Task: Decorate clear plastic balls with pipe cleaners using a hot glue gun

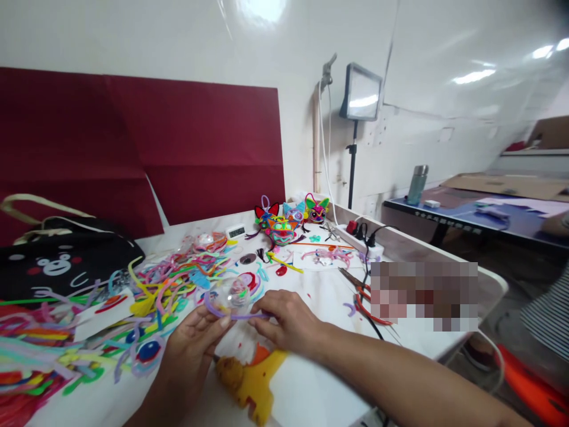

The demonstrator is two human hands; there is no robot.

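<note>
My left hand grips a clear plastic ball from the lower left, thumb along its near side. A lilac pipe cleaner curves round the lower part of the ball. Its right end is pinched between the thumb and fingers of my right hand. Just below both hands, a yellow glue gun lies on the white table. Behind the ball are a coiled pipe cleaner piece with red and blue and a small red oval.
Heaped pipe cleaners cover the table's left side, beside a black bag. Several colourful eared ball ornaments stand at the back, near a small digital clock. Scissors and a power strip with cables lie right.
</note>
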